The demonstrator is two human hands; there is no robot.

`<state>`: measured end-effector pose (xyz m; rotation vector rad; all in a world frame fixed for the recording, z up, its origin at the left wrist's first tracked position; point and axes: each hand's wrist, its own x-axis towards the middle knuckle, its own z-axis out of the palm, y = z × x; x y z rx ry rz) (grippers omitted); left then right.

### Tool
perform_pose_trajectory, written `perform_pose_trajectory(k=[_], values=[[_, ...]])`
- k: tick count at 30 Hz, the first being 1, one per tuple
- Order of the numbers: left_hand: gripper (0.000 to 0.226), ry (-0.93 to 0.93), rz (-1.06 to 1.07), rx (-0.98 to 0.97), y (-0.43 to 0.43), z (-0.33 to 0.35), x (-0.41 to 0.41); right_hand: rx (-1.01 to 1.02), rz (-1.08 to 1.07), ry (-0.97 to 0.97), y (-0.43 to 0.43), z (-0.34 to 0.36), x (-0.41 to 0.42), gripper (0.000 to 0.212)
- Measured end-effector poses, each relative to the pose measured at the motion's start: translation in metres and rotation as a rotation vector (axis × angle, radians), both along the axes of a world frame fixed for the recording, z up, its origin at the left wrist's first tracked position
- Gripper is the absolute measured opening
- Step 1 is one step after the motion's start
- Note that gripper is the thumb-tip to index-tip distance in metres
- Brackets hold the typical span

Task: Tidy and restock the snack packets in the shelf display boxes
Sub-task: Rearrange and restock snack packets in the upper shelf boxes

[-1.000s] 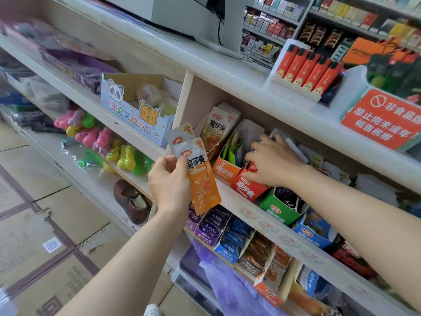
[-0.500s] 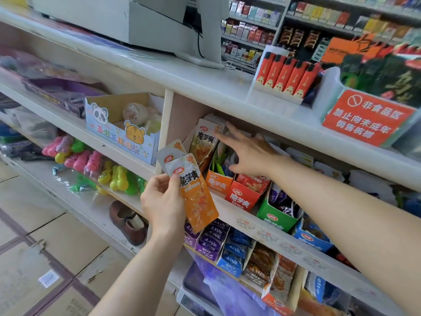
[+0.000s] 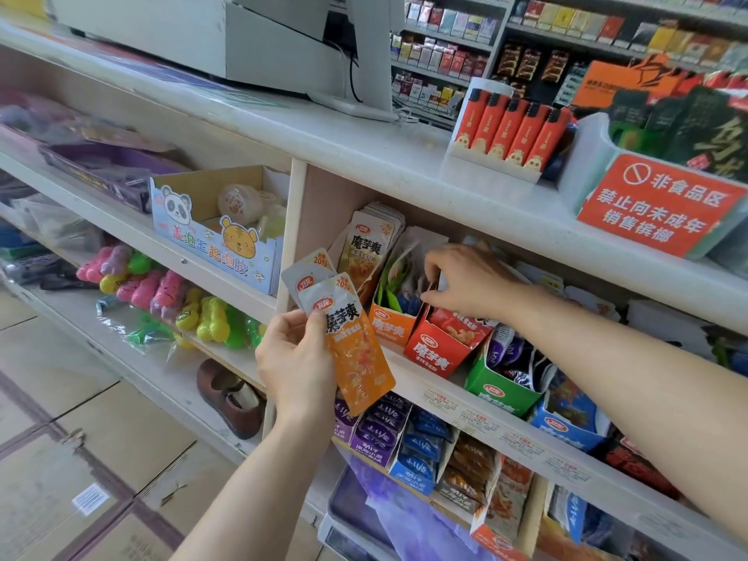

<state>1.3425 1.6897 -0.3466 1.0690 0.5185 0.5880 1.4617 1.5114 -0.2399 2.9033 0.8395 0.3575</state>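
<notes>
My left hand (image 3: 297, 360) grips a small bunch of orange snack packets (image 3: 356, 350) in front of the shelf edge. My right hand (image 3: 465, 283) reaches into the shelf, its fingers curled down over the back of the red display box (image 3: 439, 350), pinching at packets inside it. An orange display box (image 3: 390, 323) holding mixed packets stands just left of the red one. A stack of orange packets (image 3: 370, 240) leans upright against the divider. A green box (image 3: 500, 392) and a blue box (image 3: 566, 429) follow to the right.
A panda-printed carton (image 3: 210, 236) sits in the left bay above coloured toys (image 3: 162, 293). Purple, blue and brown packets (image 3: 409, 435) fill the lower shelf. The counter (image 3: 344, 135) above carries a till, lighters (image 3: 510, 129) and an orange sign (image 3: 655, 204). A brown shoe (image 3: 230, 398) lies low.
My right hand went from flat, spread fingers over the orange box to curled fingers pinching into the red box. My left hand with its packets stayed about where it was.
</notes>
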Motion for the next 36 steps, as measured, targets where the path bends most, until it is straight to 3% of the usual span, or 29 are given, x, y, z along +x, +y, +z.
perform_pose_trajectory(k=[2, 5, 7, 11, 15, 22, 29, 36], values=[[0.018, -0.005, -0.005, -0.011, 0.000, 0.001, 0.000, 0.056, 0.050, 0.004, 0.007, -0.001, -0.001, 0.041], [0.018, 0.002, -0.005, -0.013, 0.002, 0.001, 0.001, -0.016, 0.108, 0.052, 0.022, -0.002, 0.001, 0.092], [0.017, 0.002, -0.002, -0.007, 0.003, 0.001, 0.002, -0.118, 0.122, 0.035, 0.030, -0.003, 0.006, 0.100], [0.015, 0.007, 0.013, 0.006, 0.004, 0.001, 0.004, -0.264, 0.124, 0.082, 0.040, -0.005, 0.017, 0.074], [0.019, 0.007, 0.008, -0.023, 0.009, 0.003, 0.006, -0.179, 0.118, 0.112, 0.041, -0.005, 0.023, 0.058], [0.018, 0.002, 0.018, -0.023, 0.017, 0.002, 0.004, -0.159, 0.116, 0.142, 0.040, -0.006, 0.024, 0.063], [0.018, 0.022, 0.060, 0.030, 0.020, 0.000, 0.005, -0.031, 0.140, 0.097, 0.024, -0.011, 0.019, 0.047], [0.014, -0.058, -0.030, -0.069, 0.024, 0.002, 0.003, -0.134, 0.174, 0.106, 0.032, -0.008, 0.012, 0.051]])
